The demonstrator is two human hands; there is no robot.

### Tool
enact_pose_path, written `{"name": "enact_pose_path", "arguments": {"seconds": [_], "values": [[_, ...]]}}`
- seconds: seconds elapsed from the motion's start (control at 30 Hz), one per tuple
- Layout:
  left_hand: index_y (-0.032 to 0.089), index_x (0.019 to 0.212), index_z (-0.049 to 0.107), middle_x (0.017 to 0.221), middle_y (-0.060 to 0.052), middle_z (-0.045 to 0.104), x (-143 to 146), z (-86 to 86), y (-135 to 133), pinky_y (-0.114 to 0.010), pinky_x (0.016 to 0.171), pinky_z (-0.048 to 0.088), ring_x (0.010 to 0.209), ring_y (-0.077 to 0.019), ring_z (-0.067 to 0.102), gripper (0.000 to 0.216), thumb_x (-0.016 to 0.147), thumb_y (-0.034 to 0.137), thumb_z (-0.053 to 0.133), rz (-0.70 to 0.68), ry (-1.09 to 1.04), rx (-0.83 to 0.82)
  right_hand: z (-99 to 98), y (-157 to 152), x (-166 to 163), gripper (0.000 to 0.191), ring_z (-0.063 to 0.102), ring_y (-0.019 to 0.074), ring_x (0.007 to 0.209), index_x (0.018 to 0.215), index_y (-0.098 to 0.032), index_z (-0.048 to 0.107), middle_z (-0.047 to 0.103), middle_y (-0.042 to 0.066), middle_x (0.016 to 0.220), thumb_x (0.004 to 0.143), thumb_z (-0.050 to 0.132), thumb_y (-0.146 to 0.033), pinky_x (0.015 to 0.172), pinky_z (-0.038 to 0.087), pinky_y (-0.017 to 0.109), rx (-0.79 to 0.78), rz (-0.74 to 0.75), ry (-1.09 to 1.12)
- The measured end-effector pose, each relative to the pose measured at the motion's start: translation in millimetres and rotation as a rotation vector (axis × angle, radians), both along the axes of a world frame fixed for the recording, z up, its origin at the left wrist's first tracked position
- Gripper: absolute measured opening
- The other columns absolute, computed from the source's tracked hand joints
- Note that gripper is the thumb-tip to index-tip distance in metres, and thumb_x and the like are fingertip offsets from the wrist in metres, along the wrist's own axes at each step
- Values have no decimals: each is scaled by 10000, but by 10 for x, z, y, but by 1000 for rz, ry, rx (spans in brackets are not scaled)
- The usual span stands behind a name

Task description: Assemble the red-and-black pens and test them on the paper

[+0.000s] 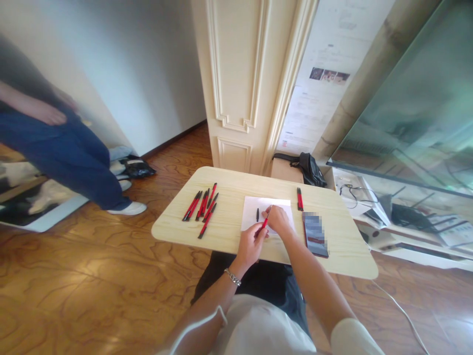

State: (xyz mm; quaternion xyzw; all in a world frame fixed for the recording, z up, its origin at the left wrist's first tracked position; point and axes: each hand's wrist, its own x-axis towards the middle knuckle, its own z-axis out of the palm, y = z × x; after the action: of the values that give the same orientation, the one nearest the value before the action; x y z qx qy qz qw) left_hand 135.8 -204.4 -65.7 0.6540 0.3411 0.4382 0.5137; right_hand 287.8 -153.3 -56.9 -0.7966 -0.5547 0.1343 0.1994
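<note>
Left hand (253, 241) held red pen (264, 224), fingers pinching its body above near edge of white paper (249, 209). Right hand (280, 219) met pen's far end, fingers bent inward; could not tell exactly what they pinched. Small black piece (257, 214) lay on paper, just left of hands. Loose cluster of red-and-black pens (207, 206) lay toward table's (229, 234) left side. Pair of similar pens (300, 199) lay right of paper, beyond phone (314, 235).
</note>
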Motion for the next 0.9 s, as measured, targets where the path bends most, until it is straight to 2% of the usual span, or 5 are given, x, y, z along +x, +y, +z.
{"name": "enact_pose_path", "arguments": {"seconds": [0.23,0.4,0.57,0.7,0.9], "values": [[153,1069,626,815,-56,694,-5,15,2,-266,712,518,746,-169,666,334,899,410,499,2,-18,-5,-21,-38,-7,111,636,249,827,801,-170,658,675,166,875,784,588,-254,707,439,339,-10,-9,-4],[151,1066,621,830,-54,686,20,-25,5,-268,709,526,746,-163,671,336,896,415,500,-11,-26,-38,77,-149,157,244,582,161,679,918,-149,649,642,52,737,802,501,-305,614,432,278,267,18,487],[149,1081,620,856,-59,687,45,-63,9,-284,729,537,758,-165,669,363,889,434,503,-5,-27,-56,434,-304,127,337,560,133,678,992,-170,630,634,35,793,766,569,-413,547,415,232,494,41,902],[153,1065,627,853,-57,688,41,-62,9,-287,734,539,768,-168,667,360,889,439,496,-5,-3,-48,623,-346,51,333,569,139,691,964,-171,607,654,61,820,757,601,-432,541,417,230,574,31,942],[160,1065,623,853,-53,685,34,-27,2,-290,736,539,763,-167,668,340,894,424,492,-9,3,-31,595,-313,29,331,572,149,679,958,-164,611,669,70,800,755,604,-425,526,416,243,587,27,872]]}}
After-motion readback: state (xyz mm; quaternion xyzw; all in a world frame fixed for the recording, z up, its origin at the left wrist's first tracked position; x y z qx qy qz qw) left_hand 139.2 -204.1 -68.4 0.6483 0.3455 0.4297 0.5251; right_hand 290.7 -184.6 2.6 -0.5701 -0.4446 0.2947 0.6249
